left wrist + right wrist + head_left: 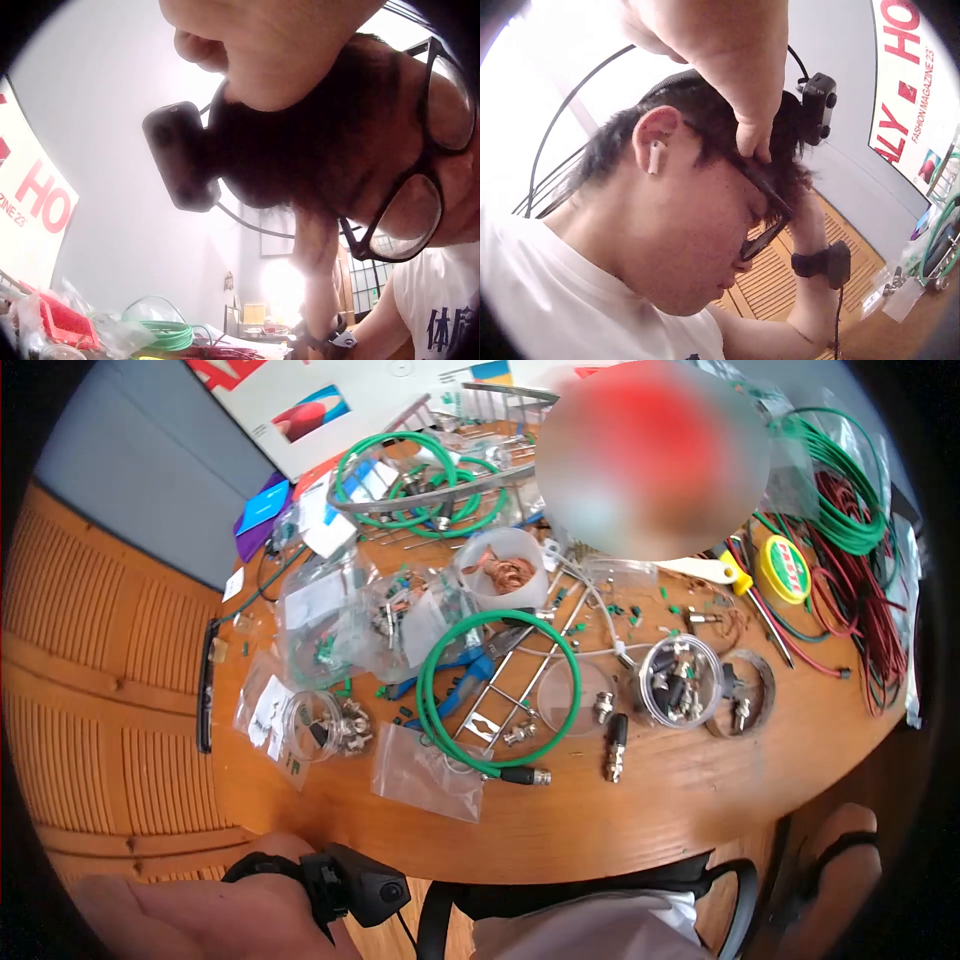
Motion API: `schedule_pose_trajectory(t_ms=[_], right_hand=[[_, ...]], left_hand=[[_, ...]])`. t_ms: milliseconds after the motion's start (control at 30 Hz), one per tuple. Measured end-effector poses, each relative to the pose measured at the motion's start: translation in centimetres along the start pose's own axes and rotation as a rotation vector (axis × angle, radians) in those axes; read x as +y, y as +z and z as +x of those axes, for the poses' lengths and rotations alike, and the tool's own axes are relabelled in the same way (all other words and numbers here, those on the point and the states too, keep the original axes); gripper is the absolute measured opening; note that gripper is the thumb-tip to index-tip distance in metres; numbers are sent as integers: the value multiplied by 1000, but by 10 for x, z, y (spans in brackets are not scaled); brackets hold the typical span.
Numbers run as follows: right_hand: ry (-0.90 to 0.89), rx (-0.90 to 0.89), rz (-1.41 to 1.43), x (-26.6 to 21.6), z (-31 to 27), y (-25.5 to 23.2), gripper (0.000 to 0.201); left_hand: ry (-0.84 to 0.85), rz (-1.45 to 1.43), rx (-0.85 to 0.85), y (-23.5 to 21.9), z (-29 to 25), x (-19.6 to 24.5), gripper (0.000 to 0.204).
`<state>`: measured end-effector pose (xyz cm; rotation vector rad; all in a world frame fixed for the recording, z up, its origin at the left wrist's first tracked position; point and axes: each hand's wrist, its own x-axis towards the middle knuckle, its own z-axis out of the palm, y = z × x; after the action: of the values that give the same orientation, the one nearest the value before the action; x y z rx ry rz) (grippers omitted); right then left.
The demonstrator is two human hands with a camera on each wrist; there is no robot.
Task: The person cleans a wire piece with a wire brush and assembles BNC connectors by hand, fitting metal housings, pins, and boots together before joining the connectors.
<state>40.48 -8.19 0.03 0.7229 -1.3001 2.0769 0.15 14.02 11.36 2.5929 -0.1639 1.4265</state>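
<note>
Touching the head (682, 217), right hand (731, 56) and left hand (274, 49) (curl and any hold unclear)

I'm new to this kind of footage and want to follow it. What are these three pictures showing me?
No robot here, just a person wearing cameras. The head camera looks down on a wooden table; the wrist cameras give the other two pictures. Those show the left hand and right hand raised to the head, the right one touching it near the glasses. What either hand holds there, if anything, cannot be made out.

On the table lie a looped green cable, a blue-handled tool, a white tub of copper-coloured pieces and a clear tub of metal connectors.
</note>
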Motion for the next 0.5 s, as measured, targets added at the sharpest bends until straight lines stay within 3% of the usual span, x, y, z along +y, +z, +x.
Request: schedule_pose_trajectory(t_ms=[67, 100, 167, 200, 500], right_hand=[[47, 467, -200, -18, 26, -25, 30], [52, 436, -197, -13, 17, -37, 30], [-103, -344, -174, 17, -10, -50, 28], [-106, -364, -176, 19, -22, -49, 28], [-872, -170, 1044, 9, -68, 2, 45]], left_hand=[[20, 16, 16, -4, -1, 2, 15], [21, 46, 14, -5, 0, 8, 15], [25, 53, -2, -6, 4, 14, 15], [30, 69, -8, -4, 4, 20, 15], [52, 48, 98, -4, -6, 28, 15]])
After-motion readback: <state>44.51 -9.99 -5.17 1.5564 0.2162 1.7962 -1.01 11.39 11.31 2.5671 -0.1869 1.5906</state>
